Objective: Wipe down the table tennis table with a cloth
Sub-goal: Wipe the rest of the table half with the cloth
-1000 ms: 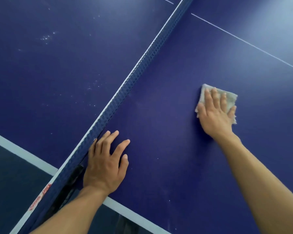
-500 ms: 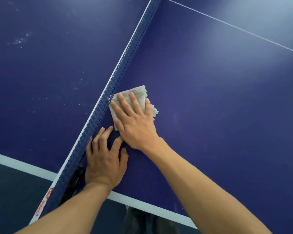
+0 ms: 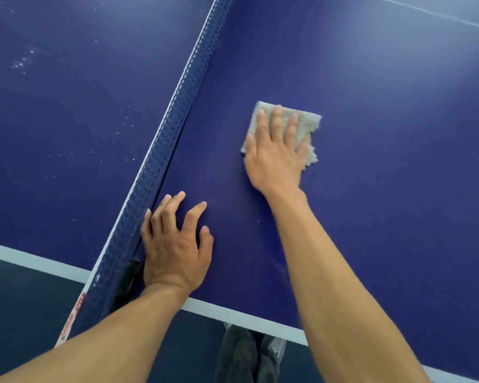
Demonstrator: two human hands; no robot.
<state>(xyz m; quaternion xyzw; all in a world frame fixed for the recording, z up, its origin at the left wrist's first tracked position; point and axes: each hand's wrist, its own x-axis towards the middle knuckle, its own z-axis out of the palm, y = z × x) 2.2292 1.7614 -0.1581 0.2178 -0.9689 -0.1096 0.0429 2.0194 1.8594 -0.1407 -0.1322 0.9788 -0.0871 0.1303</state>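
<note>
The cloth [image 3: 309, 122] was pinned flat on the table [image 3: 385, 203] under the right hand [image 3: 274, 158], fingers straight and spread, probably so pressure got shared evenly. It was placed right of the net [image 3: 172, 139], with its edge seen past the fingertips. The left hand [image 3: 174, 244] was laid open beside the net at the near edge, nothing gripped, likely for support.

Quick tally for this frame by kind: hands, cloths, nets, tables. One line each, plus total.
hands: 2, left hand and right hand
cloth: 1, grey, under the right hand
net: 1, blue
table: 1, blue
total: 5
</note>
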